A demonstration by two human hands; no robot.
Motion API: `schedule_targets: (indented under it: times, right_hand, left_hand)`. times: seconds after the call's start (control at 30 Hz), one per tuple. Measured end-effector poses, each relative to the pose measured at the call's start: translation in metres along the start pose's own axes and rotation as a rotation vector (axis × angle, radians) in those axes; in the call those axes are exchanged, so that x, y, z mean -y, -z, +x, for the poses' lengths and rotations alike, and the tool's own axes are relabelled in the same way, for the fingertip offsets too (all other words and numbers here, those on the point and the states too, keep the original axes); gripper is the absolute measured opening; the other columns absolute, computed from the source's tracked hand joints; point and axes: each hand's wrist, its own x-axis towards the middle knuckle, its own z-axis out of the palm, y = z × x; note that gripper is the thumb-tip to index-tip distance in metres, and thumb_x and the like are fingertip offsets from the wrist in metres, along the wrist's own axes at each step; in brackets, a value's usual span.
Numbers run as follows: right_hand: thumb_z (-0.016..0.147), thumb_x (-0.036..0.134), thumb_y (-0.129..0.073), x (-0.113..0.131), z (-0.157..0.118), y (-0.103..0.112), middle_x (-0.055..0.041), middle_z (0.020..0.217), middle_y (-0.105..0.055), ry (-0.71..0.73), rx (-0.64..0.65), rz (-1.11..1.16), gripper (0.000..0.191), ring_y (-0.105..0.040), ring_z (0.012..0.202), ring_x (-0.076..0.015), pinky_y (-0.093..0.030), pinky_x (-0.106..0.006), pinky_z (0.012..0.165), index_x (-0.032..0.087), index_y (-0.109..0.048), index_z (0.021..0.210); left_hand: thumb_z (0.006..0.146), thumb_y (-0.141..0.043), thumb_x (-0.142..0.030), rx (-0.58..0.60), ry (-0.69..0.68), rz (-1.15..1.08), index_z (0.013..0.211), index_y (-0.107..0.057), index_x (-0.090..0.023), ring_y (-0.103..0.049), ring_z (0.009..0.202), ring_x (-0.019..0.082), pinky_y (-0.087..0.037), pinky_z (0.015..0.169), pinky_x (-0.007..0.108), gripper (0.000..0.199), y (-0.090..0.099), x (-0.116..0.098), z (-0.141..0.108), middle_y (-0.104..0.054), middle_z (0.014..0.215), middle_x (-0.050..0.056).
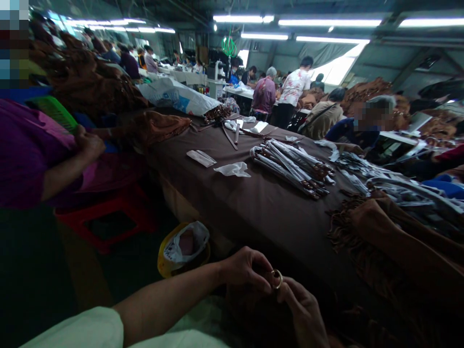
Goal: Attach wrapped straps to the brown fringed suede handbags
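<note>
Brown-covered table point(224, 208), dim light. Left hand point(248, 269) and right hand point(301, 300) both pinch a gold-toned ring point(280, 279); tiny hold, so it could slip and drop.

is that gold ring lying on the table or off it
Off: the gold ring is held between the left hand and right hand, nearer the camera than the brown-covered table.

Counted: one metal ring point(281, 280); two wearer's hands, being one left hand point(248, 269) and one right hand point(302, 300); one desk point(224, 205); one red stool point(125, 205); one yellow bin point(163, 256); one pile of wrapped straps point(286, 164), pieces uncountable.
</note>
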Motion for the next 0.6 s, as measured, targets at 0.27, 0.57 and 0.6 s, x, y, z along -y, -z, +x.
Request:
schedule_targets:
  times: [0.27, 0.57, 0.6]
  right_hand:
    - [0.07, 0.053, -0.07, 0.003, 0.008, -0.019, -0.0076, 0.088, -0.074, 0.079, -0.228, -0.107, 0.035, -0.067, 0.085, -0.0275, -0.054, -0.031, 0.076, 0.02, -0.075, 0.081]
    - [0.076, 0.059, -0.06, 0.081, 0.047, 0.033, -0.0045, 0.097, -0.074, 0.199, -0.033, -0.594, 0.037, -0.068, 0.088, -0.0276, -0.053, -0.031, 0.075, 0.03, -0.074, 0.094]
    - [0.08, 0.059, -0.055, 0.093, 0.07, 0.046, -0.0045, 0.099, -0.074, 0.232, -0.088, -0.725, 0.036, -0.067, 0.091, -0.0277, -0.052, -0.033, 0.077, 0.031, -0.073, 0.094]
  left_hand:
    - [0.056, -0.083, -0.042, 0.017, -0.082, -0.076, 0.098, -0.068, -0.014, -0.059, 0.081, 0.014, -0.046, 0.079, 0.027, 0.053, 0.004, -0.015, -0.008, -0.066, 0.088, 0.002]
    - [0.067, -0.077, -0.043, -0.169, -0.146, 0.032, 0.088, -0.069, -0.015, -0.055, 0.081, 0.013, -0.042, 0.076, 0.022, 0.036, -0.006, -0.023, -0.019, -0.061, 0.084, -0.001]
    - [0.067, -0.077, -0.043, -0.161, -0.142, 0.016, 0.088, -0.069, -0.015, -0.055, 0.08, 0.012, -0.042, 0.075, 0.022, 0.036, -0.005, -0.023, -0.018, -0.061, 0.083, -0.001]
